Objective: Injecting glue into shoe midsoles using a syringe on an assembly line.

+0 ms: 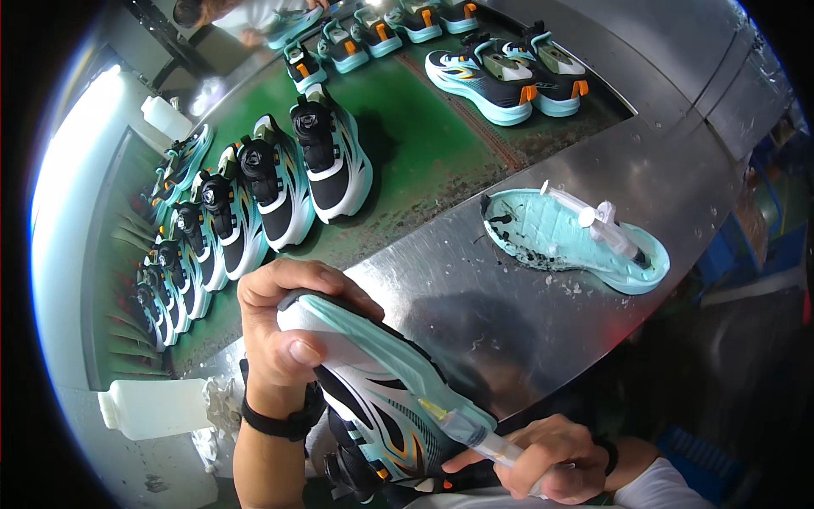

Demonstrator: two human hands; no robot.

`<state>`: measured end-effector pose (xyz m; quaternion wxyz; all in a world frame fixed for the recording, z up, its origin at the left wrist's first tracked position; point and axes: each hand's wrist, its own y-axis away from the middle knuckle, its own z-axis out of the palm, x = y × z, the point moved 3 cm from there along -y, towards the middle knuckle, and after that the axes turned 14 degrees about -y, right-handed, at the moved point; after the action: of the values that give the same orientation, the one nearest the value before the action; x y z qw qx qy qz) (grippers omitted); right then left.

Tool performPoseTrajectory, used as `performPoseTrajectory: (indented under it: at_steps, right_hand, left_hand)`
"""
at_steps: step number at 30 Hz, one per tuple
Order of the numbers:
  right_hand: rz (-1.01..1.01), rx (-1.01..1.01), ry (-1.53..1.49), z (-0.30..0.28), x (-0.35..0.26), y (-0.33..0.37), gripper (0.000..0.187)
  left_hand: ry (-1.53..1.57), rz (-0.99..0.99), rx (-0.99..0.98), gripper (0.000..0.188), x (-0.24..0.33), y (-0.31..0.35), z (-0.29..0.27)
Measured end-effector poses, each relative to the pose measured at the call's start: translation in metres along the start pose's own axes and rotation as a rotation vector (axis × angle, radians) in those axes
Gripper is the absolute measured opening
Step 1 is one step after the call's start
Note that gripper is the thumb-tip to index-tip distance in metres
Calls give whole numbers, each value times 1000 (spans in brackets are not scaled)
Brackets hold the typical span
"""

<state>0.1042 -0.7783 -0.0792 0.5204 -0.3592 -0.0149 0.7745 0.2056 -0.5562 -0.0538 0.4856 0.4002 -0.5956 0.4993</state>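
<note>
My left hand (pixel 284 327) grips a black, white and teal sneaker (pixel 373 386) by its toe, with the shoe turned so its sole edge faces up and right. In my right hand (pixel 551 458) is a clear syringe (pixel 485 441). Its yellowish tip rests at or very near the seam between the teal sole and the upper; exact contact cannot be made out. Beyond, on the metal table, a loose teal shoe sole (pixel 530 225) lies with black smears and white flecks. Another syringe (pixel 598 222) lies in that sole.
Sneakers stand in a row on the green conveyor belt (pixel 424 157) at left, more at the back, and a pair (pixel 509 76) at back right. The metal table (pixel 424 280) borders the belt. A white bottle (pixel 157 407) lies at left. Another person's hand (pixel 252 36) is at the far end.
</note>
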Motion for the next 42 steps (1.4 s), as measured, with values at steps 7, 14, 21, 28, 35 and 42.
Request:
performPoseTrajectory:
  at_steps: [7, 14, 21, 28, 35, 42]
  right_hand:
    - [187, 90, -105, -10, 11, 42, 31]
    - [193, 221, -325, -25, 13, 81, 31]
    - [176, 281, -527, -37, 19, 102, 36]
    - [150, 347, -682, -46, 28, 89, 33]
    - [154, 131, -341, -45, 35, 92, 31]
    - [154, 29, -67, -44, 33, 94, 21]
  left_hand:
    - [-191, -65, 130, 56, -8, 3, -6]
    - [-451, -140, 126, 56, -24, 12, -25]
    - [-553, -387, 406, 49, -27, 44, -44]
    - [-315, -777, 897, 49, -22, 91, -1]
    - [-244, -761, 916, 49, -14, 156, -3]
    - [-213, -717, 907, 40, -6, 205, -13]
